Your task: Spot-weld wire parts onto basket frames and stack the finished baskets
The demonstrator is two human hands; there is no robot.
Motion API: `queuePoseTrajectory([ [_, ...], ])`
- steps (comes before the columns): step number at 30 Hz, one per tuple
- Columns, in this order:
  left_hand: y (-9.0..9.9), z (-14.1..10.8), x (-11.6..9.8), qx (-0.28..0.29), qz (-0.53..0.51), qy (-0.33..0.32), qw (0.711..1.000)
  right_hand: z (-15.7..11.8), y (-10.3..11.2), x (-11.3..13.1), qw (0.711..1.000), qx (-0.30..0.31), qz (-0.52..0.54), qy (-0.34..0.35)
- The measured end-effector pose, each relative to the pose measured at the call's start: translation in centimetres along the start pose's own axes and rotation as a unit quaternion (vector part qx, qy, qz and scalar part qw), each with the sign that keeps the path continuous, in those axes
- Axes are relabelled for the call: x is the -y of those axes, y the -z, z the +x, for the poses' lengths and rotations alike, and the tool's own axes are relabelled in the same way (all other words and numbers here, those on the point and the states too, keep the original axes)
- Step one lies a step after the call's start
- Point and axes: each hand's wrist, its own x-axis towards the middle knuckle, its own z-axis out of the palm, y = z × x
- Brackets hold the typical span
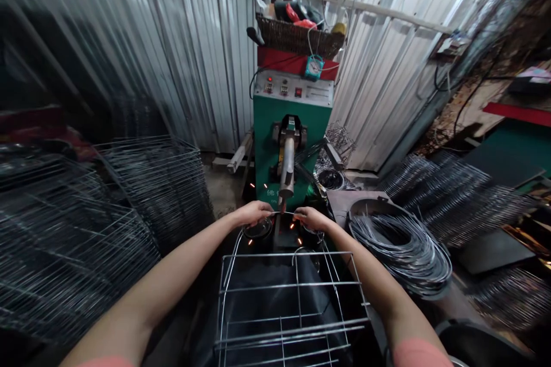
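My left hand point(253, 214) and my right hand point(310, 218) are closed on either side of the curved front wire of a metal wire rack point(297, 284). The body of the rack reaches back toward me over dark cloth. Between my hands, the middle of that wire sits at the tip of the upper electrode arm point(287, 169) of a green spot welder point(267, 120). Orange sparks fly around the contact point and below it. My fingers partly hide the wire ends in them.
Stacked wire grids point(159, 183) stand on the left. To the right, a coil of cut wires point(404, 246) lies in a round tray, with bundled wire racks point(451, 183) beyond. A wicker basket point(284, 37) tops the welder, before a corrugated metal wall point(193, 40).
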Motion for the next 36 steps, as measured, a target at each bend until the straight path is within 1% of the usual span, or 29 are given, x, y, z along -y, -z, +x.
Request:
queuePoseTrajectory([
  [4, 0.1, 0.3, 0.48, 0.008, -0.005, -0.007, 1.0, -0.3, -0.1, 0.16, 0.998, 0.017, 0.049, -0.019],
  [7, 0.24, 0.35, 0.42, 0.013, -0.007, -0.007, 1.0, -0.53, -0.04, 0.15, 0.994, 0.034, 0.096, -0.045],
  [12, 0.32, 0.2, -0.02, 0.009, -0.011, 0.022, 1.0, -0.66, -0.07, -0.29, 0.984, 0.046, 0.151, -0.082],
  [16, 0.36, 0.25, -0.06, 0.01, -0.008, 0.028, 1.0, -0.54, -0.32, -0.53, 0.975, 0.042, 0.19, -0.108],
  [22, 0.28, 0.29, -0.09, 0.004, -0.009, 0.027, 1.0, -0.61, -0.53, -0.38, 0.975, 0.029, 0.189, -0.108],
  [26, 0.27, 0.21, -0.2, 0.007, -0.008, 0.027, 1.0, -0.71, -0.59, -0.34, 0.97, 0.038, 0.206, -0.12],
  [30, 0.34, 0.31, -0.09, 0.011, -0.01, 0.027, 1.0, -0.58, -0.8, -0.62, 0.964, 0.036, 0.234, -0.119],
  [36, 0.42, 0.39, 0.06, 0.017, -0.006, 0.031, 0.999, -0.45, -0.79, -0.68, 0.959, 0.049, 0.239, -0.142],
])
